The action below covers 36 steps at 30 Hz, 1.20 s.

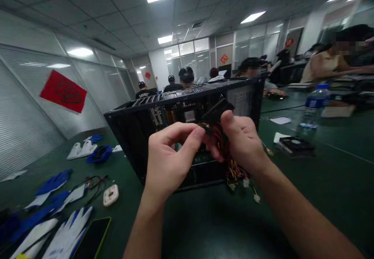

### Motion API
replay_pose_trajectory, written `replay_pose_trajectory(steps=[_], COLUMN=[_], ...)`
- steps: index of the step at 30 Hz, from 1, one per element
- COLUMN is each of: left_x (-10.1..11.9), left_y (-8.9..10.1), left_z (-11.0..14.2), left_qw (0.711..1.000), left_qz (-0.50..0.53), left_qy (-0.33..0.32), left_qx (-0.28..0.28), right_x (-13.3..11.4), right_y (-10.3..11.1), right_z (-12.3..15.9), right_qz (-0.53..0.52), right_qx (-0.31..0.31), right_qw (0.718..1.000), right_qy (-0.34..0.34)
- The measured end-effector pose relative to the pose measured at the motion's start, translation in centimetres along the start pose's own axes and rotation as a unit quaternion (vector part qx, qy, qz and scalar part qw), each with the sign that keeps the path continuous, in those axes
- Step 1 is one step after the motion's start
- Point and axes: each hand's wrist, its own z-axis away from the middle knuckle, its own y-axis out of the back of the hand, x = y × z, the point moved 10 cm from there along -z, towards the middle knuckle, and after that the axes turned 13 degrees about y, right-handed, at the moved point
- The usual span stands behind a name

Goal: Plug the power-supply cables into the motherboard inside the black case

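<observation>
An open black computer case (137, 126) lies on its side on the green table (321, 181), its inside facing me. In front of it, my right hand (242, 142) is closed around a bundle of red, yellow and black power cables (233, 169), with a black connector (216, 110) sticking up above the thumb. My left hand (168, 157) pinches the same bundle near the connector with thumb and forefinger. Loose small plugs from the bundle hang down toward the table.
Blue-and-white work gloves (52, 185) lie scattered at the left, with a phone (93, 237), a small white device (111, 194) and thin wires. A water bottle (312, 109) and a black fan (296, 144) stand at the right. Several people sit at tables behind.
</observation>
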Motion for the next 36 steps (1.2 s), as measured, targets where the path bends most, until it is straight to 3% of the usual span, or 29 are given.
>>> replay_pose_trajectory(steps=[5, 11, 17, 26, 36], left_x=[-0.5, -2.0, -2.7, -3.8, -2.9], left_y=[0.3, 1.2, 0.7, -1.0, -1.2], left_z=[-0.2, -0.5, -0.6, -1.3, -1.1], left_qw=[1.000, 0.995, 0.991, 0.979, 0.989], left_qz=[0.009, 0.088, 0.124, 0.166, 0.119], left_qy=[0.013, 0.026, 0.053, 0.104, 0.079], left_qx=[0.015, 0.027, 0.019, -0.051, -0.043], right_x=[0.1, -0.3, -0.3, -0.4, 0.3], right_y=[-0.1, -0.3, -0.6, -0.1, -0.4], right_z=[0.1, 0.0, -0.1, 0.2, 0.4], right_qz=[0.003, 0.021, 0.047, 0.062, 0.045], right_qx=[0.014, -0.011, -0.026, 0.029, 0.041], right_qw=[1.000, 0.999, 0.997, 0.996, 0.998], right_qy=[0.003, 0.029, 0.046, 0.065, 0.027])
